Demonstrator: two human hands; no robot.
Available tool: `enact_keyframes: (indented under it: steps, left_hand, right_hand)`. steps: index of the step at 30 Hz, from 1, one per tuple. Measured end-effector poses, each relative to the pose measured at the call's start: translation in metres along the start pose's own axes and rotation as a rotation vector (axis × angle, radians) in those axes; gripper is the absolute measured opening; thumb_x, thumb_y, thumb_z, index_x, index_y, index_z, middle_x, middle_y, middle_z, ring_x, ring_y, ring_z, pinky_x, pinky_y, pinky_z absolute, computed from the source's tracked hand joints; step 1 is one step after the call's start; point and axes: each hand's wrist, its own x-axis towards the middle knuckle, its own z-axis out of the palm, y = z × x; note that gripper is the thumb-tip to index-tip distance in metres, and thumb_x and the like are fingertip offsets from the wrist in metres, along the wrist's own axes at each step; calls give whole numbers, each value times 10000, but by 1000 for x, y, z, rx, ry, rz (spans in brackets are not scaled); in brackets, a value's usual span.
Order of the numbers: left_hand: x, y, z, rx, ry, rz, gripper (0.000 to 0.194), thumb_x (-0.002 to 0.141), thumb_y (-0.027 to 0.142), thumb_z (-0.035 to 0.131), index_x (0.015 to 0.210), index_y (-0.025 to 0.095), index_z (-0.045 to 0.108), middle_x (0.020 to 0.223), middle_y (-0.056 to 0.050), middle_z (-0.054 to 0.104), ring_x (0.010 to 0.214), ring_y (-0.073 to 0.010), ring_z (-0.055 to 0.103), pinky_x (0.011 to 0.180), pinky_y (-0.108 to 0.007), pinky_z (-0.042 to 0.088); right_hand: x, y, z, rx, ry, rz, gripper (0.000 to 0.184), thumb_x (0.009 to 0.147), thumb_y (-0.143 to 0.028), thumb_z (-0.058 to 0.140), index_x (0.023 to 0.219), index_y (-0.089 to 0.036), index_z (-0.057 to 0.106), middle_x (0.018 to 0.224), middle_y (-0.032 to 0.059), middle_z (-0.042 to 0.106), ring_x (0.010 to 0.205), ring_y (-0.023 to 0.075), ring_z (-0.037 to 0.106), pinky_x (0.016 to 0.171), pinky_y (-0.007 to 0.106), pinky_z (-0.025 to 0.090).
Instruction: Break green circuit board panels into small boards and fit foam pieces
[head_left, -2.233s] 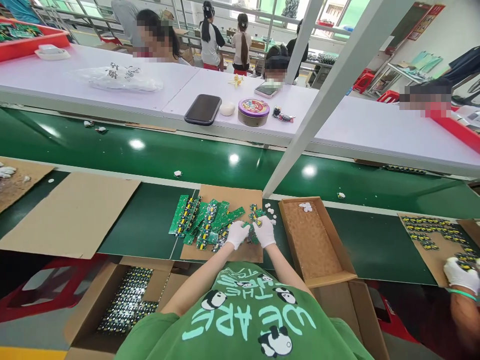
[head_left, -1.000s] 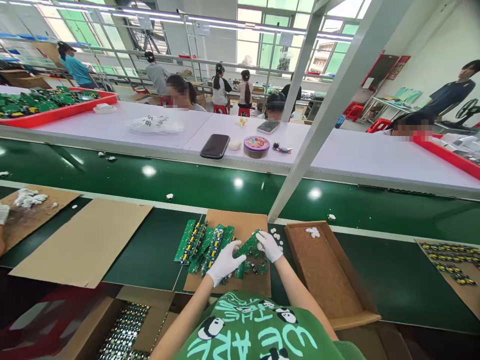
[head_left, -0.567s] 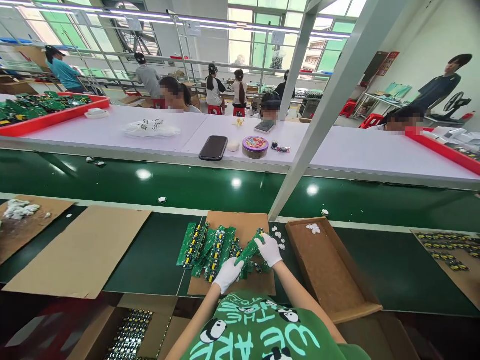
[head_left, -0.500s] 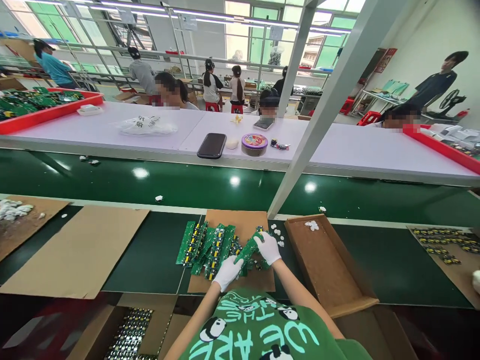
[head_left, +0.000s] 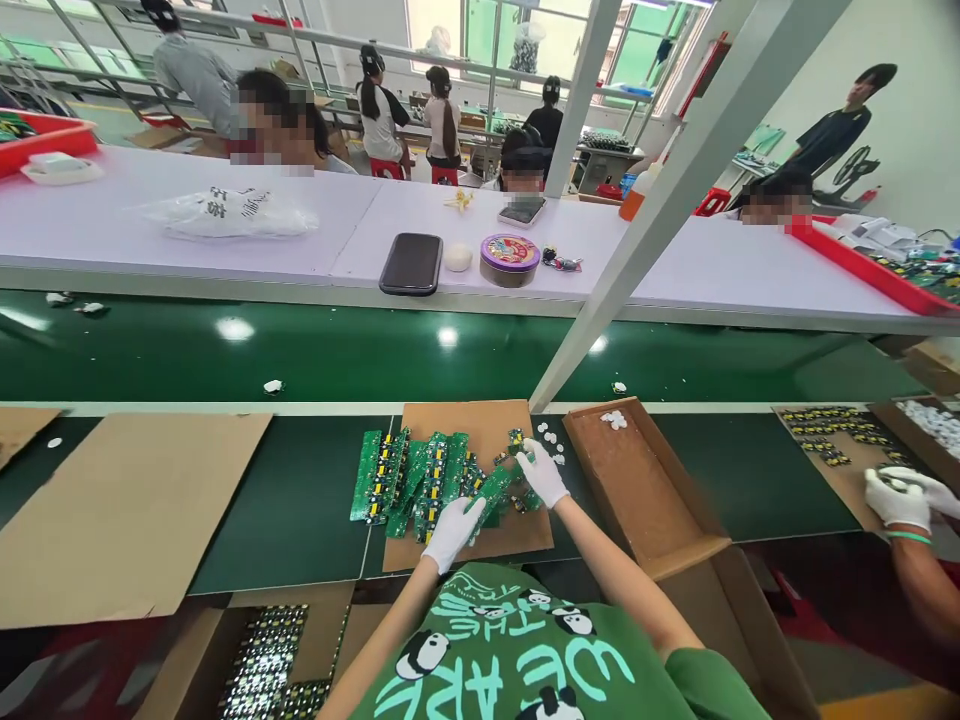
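Observation:
My left hand [head_left: 452, 532], in a white glove, is closed on the lower end of a green circuit board strip [head_left: 493, 492]. The strip slants up to the right, its plain green face upward. At its upper end my gloved right hand [head_left: 543, 472] has its fingers bent in a pinch; the fingertips partly hide what they grip. Left of the held strip, several more circuit board strips [head_left: 371, 478] lie piled, some showing yellow and black components. Small loose boards [head_left: 515, 438] lie by my right fingertips. Under all this is a flat cardboard sheet [head_left: 465, 415].
White round pieces [head_left: 550, 437] lie beside an open cardboard tray [head_left: 652, 490] on the right. A larger cardboard sheet [head_left: 135, 510] covers the left. Below stands a box of boards [head_left: 266, 650]. A metal post [head_left: 600, 290] slants ahead. A co-worker's gloved hands [head_left: 904, 497] are far right.
The view has tilted down and turned right, bringing a co-worker's hands into sight. My right hand has shifted slightly right at the strip's upper end. My left hand keeps its hold.

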Motion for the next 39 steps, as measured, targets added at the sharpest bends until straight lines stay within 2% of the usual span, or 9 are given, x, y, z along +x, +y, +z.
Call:
enact_keyframes:
  steps: [3,6,10,14,19,25,27,33,39]
  left_hand:
    - [-1,7,-2,20,-54,18,449,800,637,446,681,204,464,504,43,476,390,-111,456,403,-223,347]
    - [2,11,-4,88,-100,35,406,809,571,486,635,204,462,477,41,476,389,-116,461,418,-227,333]
    - [13,8,-6,180,-123,41,373,820,476,523,574,209,440,437,40,455,389,-119,456,454,-234,321]
    - [22,2,-7,206,-164,29,383,833,474,515,564,209,450,429,24,479,357,-122,438,450,-245,321]
    - [22,3,-15,143,-241,62,317,848,466,481,706,185,516,528,30,521,414,-108,472,453,-220,350]
    - [12,15,-13,40,-398,131,242,792,369,555,902,157,592,757,-15,635,558,-118,563,557,-230,467]
    - [7,18,-6,25,-389,124,243,769,359,590,905,157,593,799,-26,646,580,-125,586,562,-232,478]
    - [-2,26,26,-12,-245,-25,301,829,436,519,973,172,511,656,32,537,409,-102,546,372,-187,376]
    - [2,44,39,-43,-29,-1,234,819,260,511,1026,162,556,666,25,566,412,-69,506,405,-174,381]
  right_hand:
    - [-17,-1,12,94,-134,36,430,880,-443,441,1154,-164,620,874,63,721,585,144,658,569,273,536]
    - [-40,-3,24,151,-169,63,369,840,-435,502,1018,-162,676,629,0,663,451,132,590,465,247,489]
    - [-62,-6,32,138,14,71,280,788,-318,563,1009,-187,674,918,63,715,804,199,670,769,360,552]
    - [-59,-13,31,85,135,81,314,766,-253,588,1064,-205,671,1132,90,668,1119,242,585,1049,425,411]
    - [-46,-17,25,77,209,165,643,775,-349,619,1375,-180,465,1361,157,520,1104,256,591,1017,461,442]
    - [-67,-14,31,205,-11,95,376,856,-423,514,1124,-210,668,976,48,726,763,169,671,651,301,573]
    - [-72,-11,33,226,-58,47,346,861,-412,503,1066,-206,691,905,34,733,689,155,661,606,286,564]
    - [-68,-1,23,193,22,-99,270,853,-334,520,1020,-210,691,1082,81,706,1002,217,646,959,401,491]
    - [-57,-10,12,185,-93,-235,258,819,-312,597,1034,-226,709,1044,99,707,1052,258,617,1022,446,437]
